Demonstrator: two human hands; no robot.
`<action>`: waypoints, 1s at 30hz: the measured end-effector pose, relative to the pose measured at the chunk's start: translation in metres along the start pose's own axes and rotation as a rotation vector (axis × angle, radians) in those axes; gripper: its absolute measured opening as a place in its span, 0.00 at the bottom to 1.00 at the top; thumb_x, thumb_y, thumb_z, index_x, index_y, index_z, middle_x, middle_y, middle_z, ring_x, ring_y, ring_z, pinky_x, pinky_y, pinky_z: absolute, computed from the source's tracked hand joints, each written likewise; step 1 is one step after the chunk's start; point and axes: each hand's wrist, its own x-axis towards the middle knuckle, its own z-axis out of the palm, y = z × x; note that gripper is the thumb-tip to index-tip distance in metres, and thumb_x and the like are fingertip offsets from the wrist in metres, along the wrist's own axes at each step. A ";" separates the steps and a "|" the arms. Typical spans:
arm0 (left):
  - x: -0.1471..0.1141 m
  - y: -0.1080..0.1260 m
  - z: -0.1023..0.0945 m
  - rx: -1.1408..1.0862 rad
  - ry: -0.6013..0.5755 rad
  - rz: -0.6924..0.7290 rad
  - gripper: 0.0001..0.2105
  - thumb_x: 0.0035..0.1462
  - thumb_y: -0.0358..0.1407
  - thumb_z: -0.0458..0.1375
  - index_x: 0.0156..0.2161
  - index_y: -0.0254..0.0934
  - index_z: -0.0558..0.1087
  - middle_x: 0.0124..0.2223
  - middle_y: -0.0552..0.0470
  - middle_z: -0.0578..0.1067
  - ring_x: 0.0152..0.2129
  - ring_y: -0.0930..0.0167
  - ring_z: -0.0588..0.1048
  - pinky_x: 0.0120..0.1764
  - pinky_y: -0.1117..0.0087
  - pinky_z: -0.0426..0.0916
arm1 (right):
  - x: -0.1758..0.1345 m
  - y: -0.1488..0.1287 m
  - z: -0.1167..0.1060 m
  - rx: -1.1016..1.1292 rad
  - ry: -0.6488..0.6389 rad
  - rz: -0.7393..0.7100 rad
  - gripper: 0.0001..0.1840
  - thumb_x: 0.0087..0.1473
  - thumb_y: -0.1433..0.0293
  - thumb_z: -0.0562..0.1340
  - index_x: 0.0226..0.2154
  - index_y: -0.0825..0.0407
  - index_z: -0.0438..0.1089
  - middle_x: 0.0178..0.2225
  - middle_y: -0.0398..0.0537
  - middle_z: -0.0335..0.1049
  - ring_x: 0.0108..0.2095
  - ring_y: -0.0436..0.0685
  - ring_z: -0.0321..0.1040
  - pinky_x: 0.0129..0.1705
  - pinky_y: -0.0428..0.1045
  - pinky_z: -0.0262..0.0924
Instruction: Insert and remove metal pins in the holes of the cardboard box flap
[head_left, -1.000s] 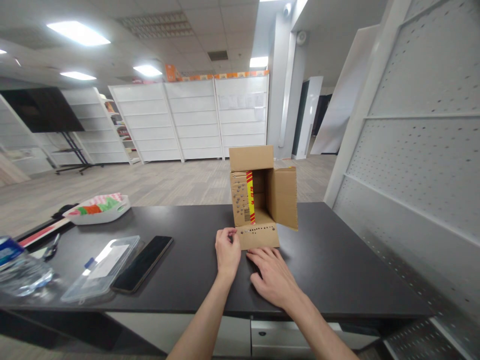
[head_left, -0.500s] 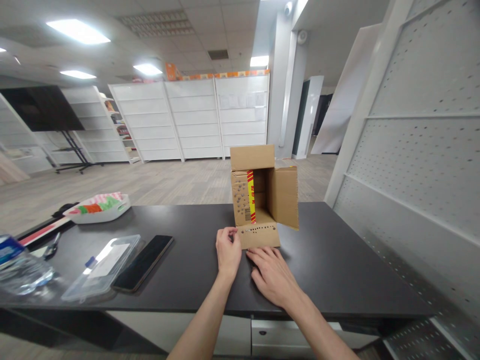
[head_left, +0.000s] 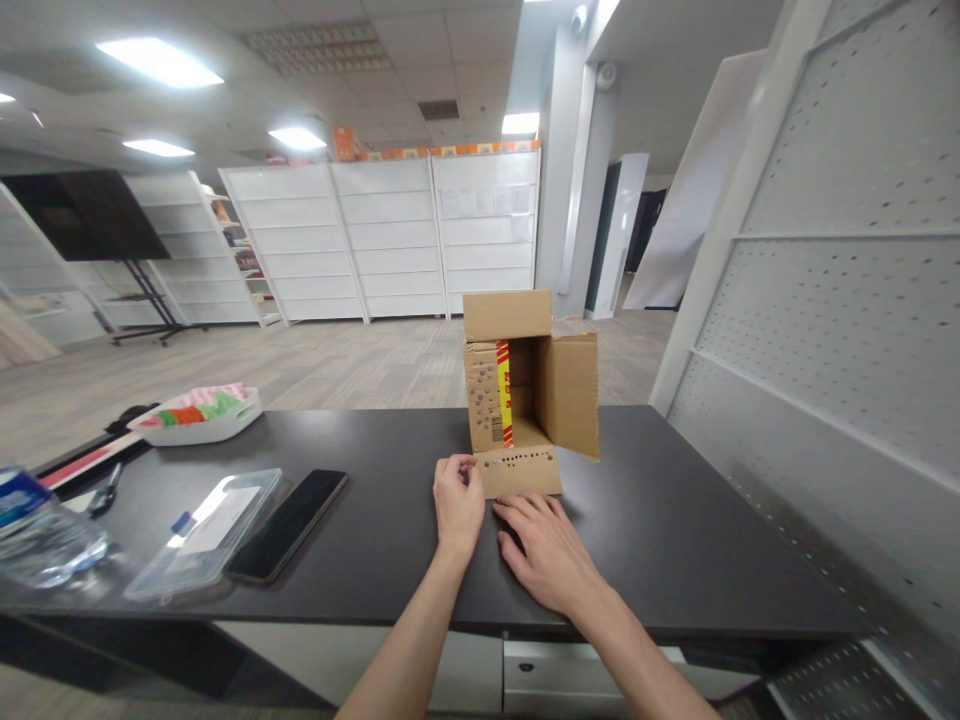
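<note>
Centrally placed cardboard box (head_left: 536,395): in the head view, it lay on its side upon the dark worktop (head_left: 675,530), mouth turned to the person, probably so that both hands could reach the flaps without lifting it.
Lower flap (head_left: 521,478): it came out toward the person and bore a row of small dark spots; whether these were holes, I could not tell.
Other flaps: one rose above the mouth, one opened to the right, and the left one, with yellow-and-red tape (head_left: 505,395), covered part of the mouth.
Left grip (head_left: 459,505): fingers were curled at the flap's left edge, perhaps to steady it; whether they pinched it, I could not tell.
Right grip (head_left: 544,550): palm down, fingers loosely spread, nothing held; the fingertips were at the flap's near edge, maybe as a light guard.
Phone (head_left: 289,525) and clear plastic case (head_left: 165,575): they lay side by side at left, seemingly out of the hands' way.
Bottle (head_left: 49,540) and white basket (head_left: 202,432): these were farther left, the basket near the back edge with colourful contents.
</note>
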 end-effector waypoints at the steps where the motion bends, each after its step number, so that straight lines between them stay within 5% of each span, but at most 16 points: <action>1: 0.000 0.000 0.000 0.000 -0.001 -0.002 0.08 0.53 0.28 0.52 0.33 0.37 0.73 0.34 0.51 0.70 0.30 0.71 0.72 0.37 0.69 0.68 | 0.000 0.000 0.000 0.000 0.002 -0.001 0.17 0.61 0.69 0.53 0.52 0.48 0.67 0.51 0.49 0.69 0.51 0.58 0.60 0.54 0.56 0.49; 21: 0.000 0.000 -0.001 0.012 -0.011 0.015 0.08 0.52 0.28 0.52 0.33 0.38 0.73 0.33 0.52 0.70 0.31 0.71 0.72 0.37 0.69 0.67 | 0.009 0.008 0.008 -0.029 0.116 -0.060 0.17 0.66 0.70 0.45 0.44 0.51 0.68 0.40 0.50 0.70 0.42 0.57 0.64 0.45 0.53 0.55; 30: 0.000 0.001 -0.002 0.013 -0.015 0.002 0.08 0.52 0.28 0.52 0.31 0.38 0.73 0.32 0.52 0.71 0.30 0.70 0.72 0.37 0.68 0.68 | 0.030 0.023 0.016 0.400 0.274 0.087 0.19 0.66 0.63 0.46 0.38 0.50 0.70 0.38 0.49 0.72 0.40 0.56 0.68 0.44 0.51 0.60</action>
